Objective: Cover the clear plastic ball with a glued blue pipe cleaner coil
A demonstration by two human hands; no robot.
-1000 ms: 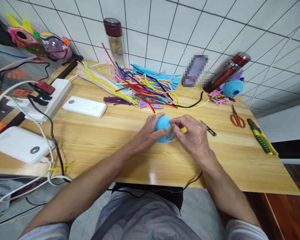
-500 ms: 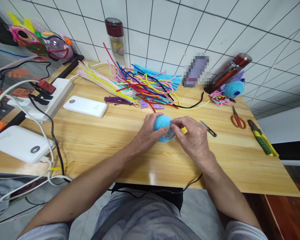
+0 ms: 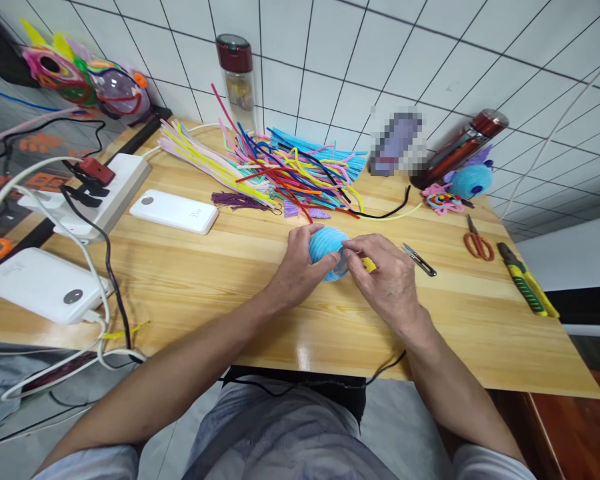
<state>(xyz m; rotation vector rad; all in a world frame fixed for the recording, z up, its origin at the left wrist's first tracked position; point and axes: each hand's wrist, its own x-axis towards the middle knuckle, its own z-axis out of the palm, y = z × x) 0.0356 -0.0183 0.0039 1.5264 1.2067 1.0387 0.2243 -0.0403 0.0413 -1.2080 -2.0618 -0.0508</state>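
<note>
A small ball wrapped in light blue pipe cleaner (image 3: 325,243) rests on the wooden table (image 3: 240,293) between both hands. My left hand (image 3: 296,270) cups its left side with curled fingers. My right hand (image 3: 386,280) pinches at the ball's right side, thumb and forefinger pressed together on the wrapping. A bit of yellow (image 3: 369,265) shows under the right fingers. Part of the ball is hidden by the fingers.
A pile of coloured pipe cleaners (image 3: 280,170) lies behind the ball. Small snips (image 3: 418,259), orange scissors (image 3: 477,241) and a yellow knife (image 3: 528,288) lie to the right. Two white power banks (image 3: 174,211) (image 3: 40,285), a power strip (image 3: 107,193) and cables occupy the left. Bottles (image 3: 239,80) stand by the wall.
The hands and the ball have stayed almost in place; the right fingers have shifted slightly on the ball. The view has drifted a little.
</note>
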